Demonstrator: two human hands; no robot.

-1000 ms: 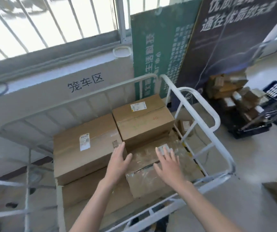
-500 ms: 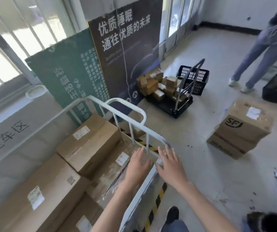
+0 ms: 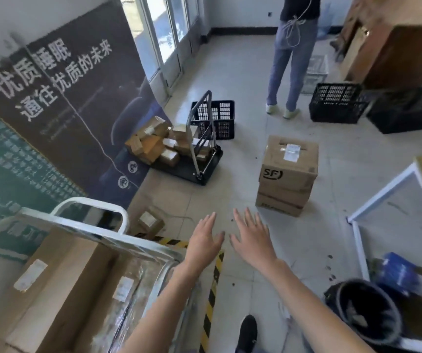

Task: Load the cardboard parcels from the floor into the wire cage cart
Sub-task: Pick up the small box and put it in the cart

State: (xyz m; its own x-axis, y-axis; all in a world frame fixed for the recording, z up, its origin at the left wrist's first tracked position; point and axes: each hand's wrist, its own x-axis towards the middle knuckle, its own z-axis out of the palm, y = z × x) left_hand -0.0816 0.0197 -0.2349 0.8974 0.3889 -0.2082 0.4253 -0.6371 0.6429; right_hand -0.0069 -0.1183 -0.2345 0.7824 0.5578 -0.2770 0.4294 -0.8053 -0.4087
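Observation:
The white wire cage cart (image 3: 95,226) fills the lower left, with brown cardboard parcels (image 3: 59,278) lying inside, one wrapped in clear film. A stack of two cardboard parcels (image 3: 287,174), the upper one printed SF, stands on the tiled floor ahead and to the right. A small parcel (image 3: 150,222) lies on the floor beside the cart's far corner. My left hand (image 3: 205,242) and my right hand (image 3: 254,238) are stretched out side by side over the floor, past the cart's rail, fingers spread and holding nothing.
A black hand trolley (image 3: 192,159) piled with small boxes stands by the dark poster. Black crates (image 3: 337,101) sit further back, near a person standing (image 3: 290,59). A white frame (image 3: 383,194) and a dark bin (image 3: 365,309) are at the right. Yellow-black tape (image 3: 211,296) marks the floor.
My view has swung right, away from the cart toward the floor. Both hands have left the parcels in the cart and now reach over the floor toward the SF stack.

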